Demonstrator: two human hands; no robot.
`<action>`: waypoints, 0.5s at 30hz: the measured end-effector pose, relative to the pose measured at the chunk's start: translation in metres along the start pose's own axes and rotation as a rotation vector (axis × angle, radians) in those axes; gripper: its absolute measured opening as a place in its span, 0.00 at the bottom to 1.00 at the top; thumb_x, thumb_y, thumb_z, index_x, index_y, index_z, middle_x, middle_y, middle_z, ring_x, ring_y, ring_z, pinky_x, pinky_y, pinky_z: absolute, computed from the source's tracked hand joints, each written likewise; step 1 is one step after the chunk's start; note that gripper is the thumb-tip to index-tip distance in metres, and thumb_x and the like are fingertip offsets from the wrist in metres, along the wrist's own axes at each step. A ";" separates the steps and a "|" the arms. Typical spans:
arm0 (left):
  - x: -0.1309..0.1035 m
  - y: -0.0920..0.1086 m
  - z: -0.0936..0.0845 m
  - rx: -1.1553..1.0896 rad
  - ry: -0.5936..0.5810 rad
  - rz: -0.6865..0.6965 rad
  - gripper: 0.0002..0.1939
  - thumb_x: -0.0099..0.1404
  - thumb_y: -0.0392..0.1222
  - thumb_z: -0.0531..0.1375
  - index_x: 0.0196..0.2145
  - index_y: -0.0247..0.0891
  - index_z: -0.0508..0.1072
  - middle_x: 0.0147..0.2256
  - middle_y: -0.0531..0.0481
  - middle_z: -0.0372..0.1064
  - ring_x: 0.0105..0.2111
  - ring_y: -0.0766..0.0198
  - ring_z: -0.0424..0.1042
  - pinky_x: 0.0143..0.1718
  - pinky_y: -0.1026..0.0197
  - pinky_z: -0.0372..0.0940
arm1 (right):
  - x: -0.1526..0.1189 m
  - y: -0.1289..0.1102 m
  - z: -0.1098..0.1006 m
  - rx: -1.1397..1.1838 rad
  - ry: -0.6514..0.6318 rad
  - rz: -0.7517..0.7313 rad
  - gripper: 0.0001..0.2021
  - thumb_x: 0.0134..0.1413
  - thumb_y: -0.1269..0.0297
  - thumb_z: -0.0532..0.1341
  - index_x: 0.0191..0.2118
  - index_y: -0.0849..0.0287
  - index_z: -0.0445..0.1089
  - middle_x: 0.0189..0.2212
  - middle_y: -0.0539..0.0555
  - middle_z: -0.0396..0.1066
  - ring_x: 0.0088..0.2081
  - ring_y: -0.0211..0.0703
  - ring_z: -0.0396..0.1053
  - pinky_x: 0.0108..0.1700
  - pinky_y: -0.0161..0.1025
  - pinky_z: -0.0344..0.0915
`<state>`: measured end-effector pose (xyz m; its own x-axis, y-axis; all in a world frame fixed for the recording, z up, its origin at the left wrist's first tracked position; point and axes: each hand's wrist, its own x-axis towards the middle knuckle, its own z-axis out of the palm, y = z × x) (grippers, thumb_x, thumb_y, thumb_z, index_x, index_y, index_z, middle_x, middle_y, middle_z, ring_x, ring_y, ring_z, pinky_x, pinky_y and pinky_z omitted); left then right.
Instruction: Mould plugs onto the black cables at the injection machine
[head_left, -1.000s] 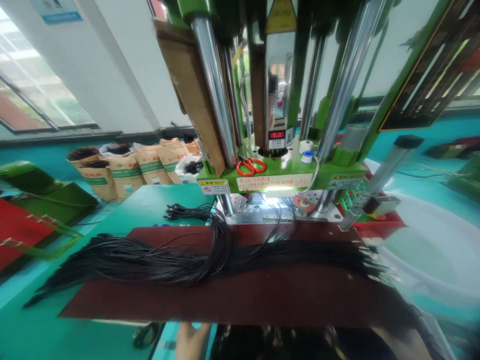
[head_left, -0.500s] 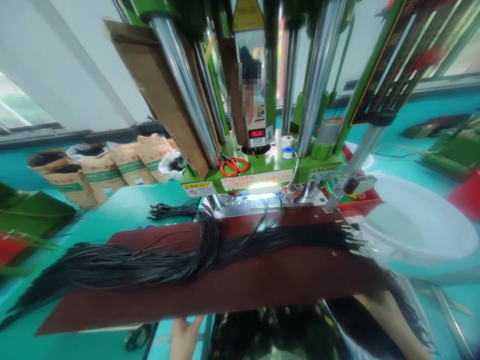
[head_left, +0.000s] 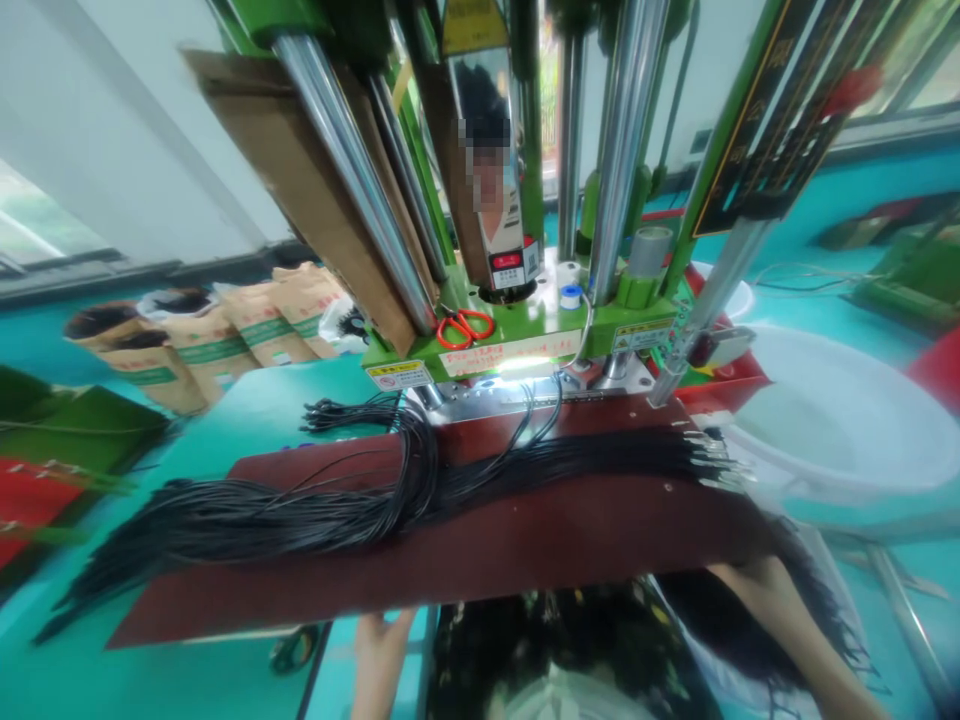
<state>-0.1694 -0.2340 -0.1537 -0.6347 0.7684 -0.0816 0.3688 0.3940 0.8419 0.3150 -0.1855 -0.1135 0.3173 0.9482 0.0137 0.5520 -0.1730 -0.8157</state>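
Note:
A bundle of long black cables (head_left: 255,520) lies across a dark red board (head_left: 480,560), bent over near its middle. Silvery tips end the bundle on the right. My left hand (head_left: 381,645) is at the board's near edge, its fingers hidden beneath it. At the right end of that edge sits my right hand (head_left: 754,585), its fingers also out of sight under the board. Whether either hand grips the board cannot be made out. A few cables run from the bundle into the lit metal bed (head_left: 510,400) of a green press (head_left: 487,335).
Red-handled scissors (head_left: 465,328) and a blue-and-white spool (head_left: 570,297) rest on the press. Steel columns (head_left: 360,180) rise above. Paper sacks (head_left: 217,335) stand at back left, a white tub (head_left: 847,410) at right. More black cables (head_left: 720,620) hang below the board's right end.
The whole view has shifted slightly as the head moved. Both hands stay at the board's near edge, and the cables lie as before.

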 end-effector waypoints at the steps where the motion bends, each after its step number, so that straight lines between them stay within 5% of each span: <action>1: 0.000 0.003 0.000 0.008 0.003 0.007 0.35 0.35 0.59 0.62 0.36 0.30 0.71 0.34 0.37 0.72 0.47 0.42 0.65 0.51 0.45 0.56 | 0.000 -0.001 -0.002 -0.007 -0.044 0.002 0.13 0.35 0.52 0.59 0.24 0.56 0.68 0.24 0.57 0.74 0.31 0.57 0.72 0.34 0.48 0.70; 4: 0.000 0.018 -0.012 0.086 -0.077 0.074 0.37 0.37 0.62 0.59 0.39 0.30 0.71 0.37 0.37 0.71 0.48 0.43 0.64 0.52 0.47 0.55 | -0.001 -0.006 -0.007 0.023 -0.154 -0.042 0.13 0.38 0.51 0.59 0.25 0.56 0.69 0.26 0.57 0.75 0.29 0.56 0.72 0.34 0.49 0.70; 10: -0.026 0.085 -0.070 0.655 -0.560 0.034 0.34 0.46 0.61 0.58 0.44 0.31 0.71 0.34 0.38 0.73 0.35 0.45 0.71 0.39 0.49 0.64 | -0.001 -0.011 -0.017 0.049 -0.270 -0.135 0.17 0.41 0.51 0.59 0.34 0.59 0.70 0.33 0.58 0.75 0.37 0.55 0.71 0.41 0.48 0.69; 12: -0.046 0.123 -0.070 0.592 -0.763 0.237 0.29 0.49 0.57 0.60 0.47 0.40 0.70 0.36 0.43 0.74 0.33 0.53 0.72 0.38 0.55 0.65 | 0.001 -0.006 -0.018 -0.010 -0.267 -0.137 0.17 0.41 0.52 0.57 0.34 0.60 0.70 0.33 0.59 0.74 0.37 0.56 0.71 0.42 0.50 0.68; 15: -0.075 0.185 -0.027 0.521 -0.926 0.771 0.29 0.54 0.54 0.59 0.54 0.50 0.63 0.47 0.48 0.69 0.46 0.55 0.67 0.47 0.56 0.62 | 0.003 0.004 -0.016 -0.118 -0.241 -0.133 0.17 0.40 0.54 0.53 0.33 0.60 0.70 0.32 0.60 0.73 0.36 0.57 0.71 0.43 0.52 0.66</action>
<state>-0.0723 -0.2327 0.0224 0.4771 0.8593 -0.1843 0.7745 -0.3119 0.5503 0.3304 -0.1881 -0.1078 0.0521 0.9981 -0.0329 0.6668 -0.0593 -0.7429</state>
